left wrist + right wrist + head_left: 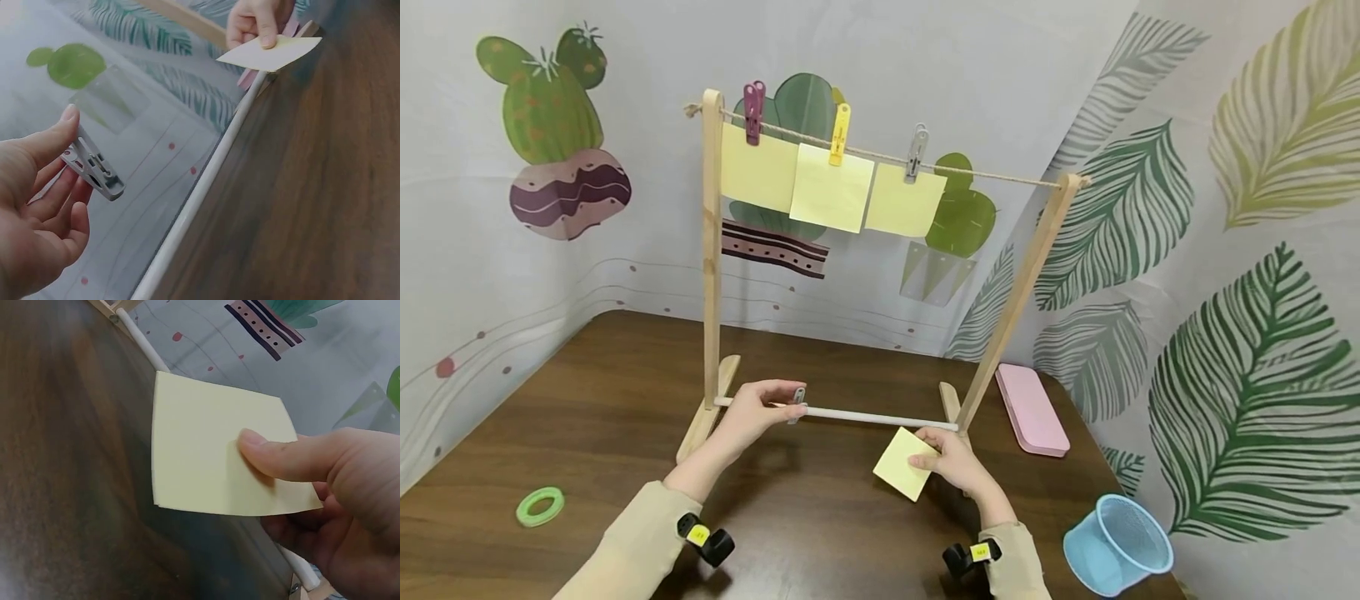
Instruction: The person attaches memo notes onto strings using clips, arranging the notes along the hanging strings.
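A grey clothespin (94,165) is pinched between the thumb and fingers of my left hand (765,408), near the white bar (880,417) of a wooden stand. My right hand (955,460) grips a yellow sticky note (212,444), thumb on its front face and fingers behind it; whether it is one sheet or several I cannot tell. Along the stand's string (992,174) hang three yellow notes. A purple clothespin (753,115) holds the left note (758,172), a yellow clothespin (840,135) the middle note (831,190), a grey clothespin (917,153) the right note (904,202).
The stand's wooden posts, left (711,250) and right (1018,300), rise from the brown table (820,517). A pink case (1032,410) lies at the right, with a blue mesh cup (1116,546) nearer me. A green ring (540,507) lies at the left.
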Demonstrator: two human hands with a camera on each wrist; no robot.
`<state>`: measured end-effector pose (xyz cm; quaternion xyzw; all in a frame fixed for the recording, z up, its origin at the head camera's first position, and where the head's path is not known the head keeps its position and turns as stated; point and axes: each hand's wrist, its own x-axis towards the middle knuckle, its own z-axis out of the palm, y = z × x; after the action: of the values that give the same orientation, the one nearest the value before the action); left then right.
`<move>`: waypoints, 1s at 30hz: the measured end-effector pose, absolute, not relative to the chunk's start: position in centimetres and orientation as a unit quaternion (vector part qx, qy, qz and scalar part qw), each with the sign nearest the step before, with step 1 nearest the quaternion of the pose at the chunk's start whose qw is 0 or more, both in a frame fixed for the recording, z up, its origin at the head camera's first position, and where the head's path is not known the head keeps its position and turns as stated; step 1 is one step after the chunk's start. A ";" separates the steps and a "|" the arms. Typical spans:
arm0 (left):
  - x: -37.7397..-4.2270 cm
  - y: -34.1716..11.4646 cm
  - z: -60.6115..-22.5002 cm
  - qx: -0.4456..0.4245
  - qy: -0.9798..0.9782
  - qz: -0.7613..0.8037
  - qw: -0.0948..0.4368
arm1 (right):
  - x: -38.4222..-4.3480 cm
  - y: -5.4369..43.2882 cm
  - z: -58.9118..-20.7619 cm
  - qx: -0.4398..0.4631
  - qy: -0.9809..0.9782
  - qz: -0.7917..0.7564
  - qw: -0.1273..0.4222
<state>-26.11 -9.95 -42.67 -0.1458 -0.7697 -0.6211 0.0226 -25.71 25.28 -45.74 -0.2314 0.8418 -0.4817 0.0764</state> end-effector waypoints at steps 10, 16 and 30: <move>-27.8 -6.7 -39.2 -0.210 -0.793 -0.570 0.045 | -26.6 24.3 -43.6 -0.145 0.854 -0.497 -0.042; -28.8 -4.3 -35.5 -0.253 -0.797 -0.545 0.062 | -27.1 23.8 -40.9 -0.078 0.831 -0.536 -0.122; -29.6 0.5 -25.5 -0.365 -0.798 -0.470 0.101 | -29.0 23.4 -34.1 -0.058 0.750 -0.628 -0.199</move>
<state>-29.58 0.48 -25.50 -0.3647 -0.7975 -0.4699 0.1005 -29.03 23.37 -34.12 -0.0581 0.7498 -0.6284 -0.1989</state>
